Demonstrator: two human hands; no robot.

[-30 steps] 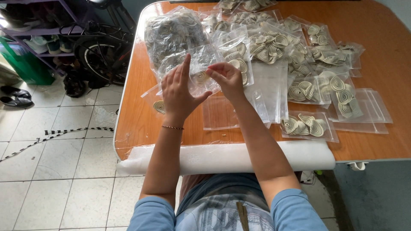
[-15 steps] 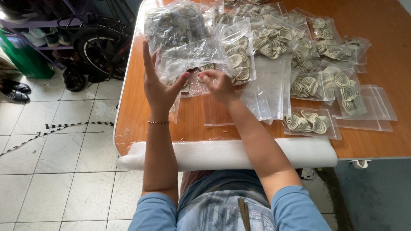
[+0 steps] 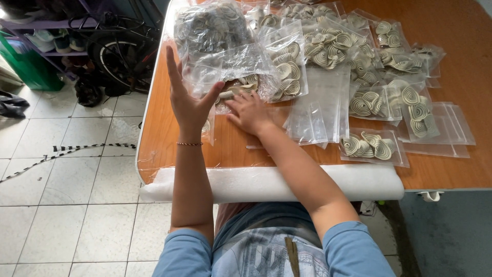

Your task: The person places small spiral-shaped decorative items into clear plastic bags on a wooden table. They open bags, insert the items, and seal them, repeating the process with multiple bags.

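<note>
Lifting the clear bag's (image 3: 225, 69) edge, the open left hand (image 3: 187, 102) stands upright; the flat right hand (image 3: 251, 110) reaches beneath it for coils (image 3: 238, 84).

Big bag of coils (image 3: 212, 31) lies on the table (image 3: 461, 61) at eleven o'clock; filled pouches (image 3: 353, 56) spread toward one; foam roll (image 3: 266, 183) along the near edge.

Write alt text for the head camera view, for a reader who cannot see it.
A seated person's left hand lifts the edge of a large clear plastic bag while the right hand presses flat on small coiled pieces beneath it. The wooden table holds many clear zip bags of cream spiral coils, with a white roll along its near edge.
</note>
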